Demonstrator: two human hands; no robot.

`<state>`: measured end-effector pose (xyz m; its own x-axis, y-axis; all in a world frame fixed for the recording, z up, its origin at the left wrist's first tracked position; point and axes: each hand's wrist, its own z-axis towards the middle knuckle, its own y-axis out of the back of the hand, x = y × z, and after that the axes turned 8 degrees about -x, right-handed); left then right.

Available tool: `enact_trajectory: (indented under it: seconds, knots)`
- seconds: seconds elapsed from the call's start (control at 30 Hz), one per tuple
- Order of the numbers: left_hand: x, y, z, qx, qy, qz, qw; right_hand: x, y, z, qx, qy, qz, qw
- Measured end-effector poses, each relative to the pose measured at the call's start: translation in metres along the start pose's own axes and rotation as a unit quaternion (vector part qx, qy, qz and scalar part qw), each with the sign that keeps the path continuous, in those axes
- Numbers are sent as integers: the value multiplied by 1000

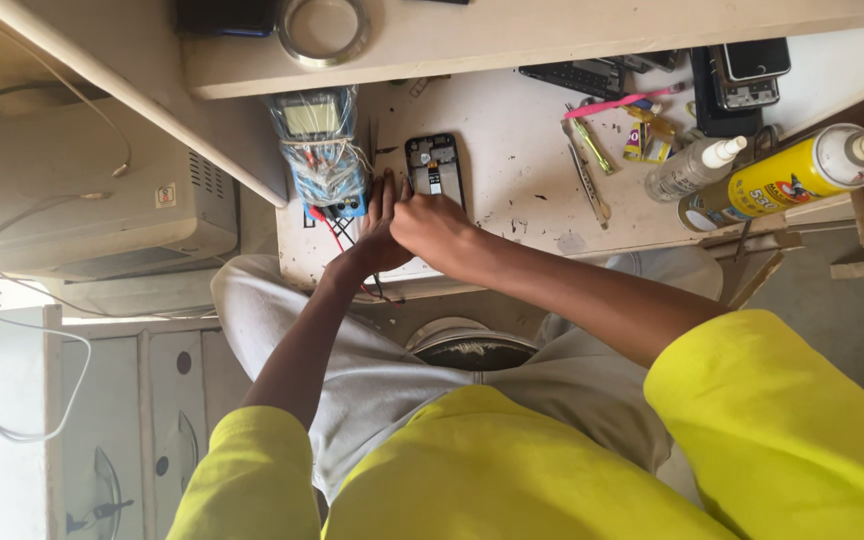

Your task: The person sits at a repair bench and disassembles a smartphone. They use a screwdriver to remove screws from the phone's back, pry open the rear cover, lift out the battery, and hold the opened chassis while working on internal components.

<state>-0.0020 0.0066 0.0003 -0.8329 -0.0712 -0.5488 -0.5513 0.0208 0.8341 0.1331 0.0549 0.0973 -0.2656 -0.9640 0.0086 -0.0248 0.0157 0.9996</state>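
1. An opened phone [433, 167], back cover off and dark frame exposed, lies flat on the white worktop [522, 190] in the upper centre of the frame.
2. The left hand [380, 222] rests at the phone's lower left corner, fingers extended upward along its edge; whether it pinches anything cannot be told.
3. The right hand [432, 226] is curled at the phone's lower edge, touching the left hand; its fingertips are hidden.
4. A blue multimeter [320, 150] wrapped in plastic stands just left of the phone.
5. A yellow spray can [787, 180] and a clear bottle [692, 165] lie at the upper right.
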Motion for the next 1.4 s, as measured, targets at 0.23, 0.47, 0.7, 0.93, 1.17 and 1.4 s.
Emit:
enact_trajectory:
  seconds: [0.23,0.47,0.7,0.93,1.17,1.4]
  knots:
    - [-3,-3,-6,20,-2,3,1000,-18,0,-17,-50,17,85,995]
    - [-2,1,-6,5,-20,10,1000,-15,17,-25,-39,23,47,998]
    - [-11,5,-10,5,-11,15,1000,-19,17,-23,11,-41,135,990]
    - [-11,5,-10,-2,3,-7,1000,-25,7,-16,-21,64,133,989]
    - [4,-1,-10,-64,-48,-12,997,7,-2,7,-1,71,73,995]
    - [4,1,-10,-20,-20,-56,998,-13,0,-5,-59,39,27,997]
